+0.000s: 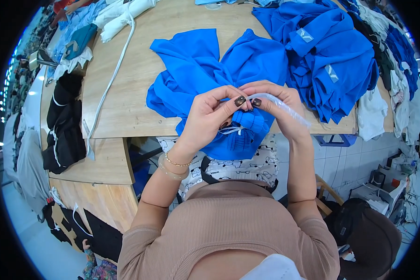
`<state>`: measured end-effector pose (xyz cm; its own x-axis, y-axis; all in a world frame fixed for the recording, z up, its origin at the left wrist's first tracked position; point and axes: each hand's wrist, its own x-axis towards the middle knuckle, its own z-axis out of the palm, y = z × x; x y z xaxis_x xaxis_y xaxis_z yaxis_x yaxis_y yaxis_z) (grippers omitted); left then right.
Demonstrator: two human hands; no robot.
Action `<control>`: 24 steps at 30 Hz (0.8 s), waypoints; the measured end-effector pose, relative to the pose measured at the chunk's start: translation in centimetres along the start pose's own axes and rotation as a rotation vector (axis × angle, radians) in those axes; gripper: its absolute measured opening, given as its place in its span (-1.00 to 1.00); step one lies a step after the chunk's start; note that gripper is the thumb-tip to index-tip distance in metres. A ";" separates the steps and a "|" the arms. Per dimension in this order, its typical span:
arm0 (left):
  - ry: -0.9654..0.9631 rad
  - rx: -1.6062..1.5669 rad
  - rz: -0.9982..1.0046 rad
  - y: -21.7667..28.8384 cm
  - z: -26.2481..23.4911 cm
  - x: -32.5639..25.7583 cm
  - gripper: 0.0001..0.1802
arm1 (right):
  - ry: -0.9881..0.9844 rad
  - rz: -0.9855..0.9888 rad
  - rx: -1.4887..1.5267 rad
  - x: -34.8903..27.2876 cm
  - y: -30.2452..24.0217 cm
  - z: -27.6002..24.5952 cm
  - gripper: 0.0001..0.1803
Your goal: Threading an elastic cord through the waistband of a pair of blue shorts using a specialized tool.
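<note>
A bright blue garment (205, 74) lies bunched on the wooden table (126, 107), its ribbed hem hanging over the near edge. My left hand (210, 114) pinches the end of a clear plastic-sleeved drawstring (284, 108) at the garment's waistband. My right hand (277, 100) grips the same drawstring beside it; the sleeve trails out to the right. A white cord end (228, 130) shows just below my fingers. Both thumbs meet at the tip.
A pile of folded blue garments (326, 56) fills the table's far right. A long white cord (112, 79) runs across the left of the table. Black clothes (63, 126) hang at the left edge, pale garments (373, 112) at the right. A chair (359, 233) stands at lower right.
</note>
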<state>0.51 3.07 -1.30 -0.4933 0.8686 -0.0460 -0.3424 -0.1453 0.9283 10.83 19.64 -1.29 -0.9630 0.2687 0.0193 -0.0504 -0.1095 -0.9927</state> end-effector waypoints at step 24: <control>0.244 0.040 0.283 0.4 -0.4 -3.3 -0.89 | -0.106 0.270 0.072 -1.2 2.0 2.2 -0.96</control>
<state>1.64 -0.01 -0.91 -0.7418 0.6574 0.1326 -0.1355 -0.3406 0.9304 11.28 16.99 -3.05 -0.9662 0.1193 -0.2285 0.1966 -0.2323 -0.9526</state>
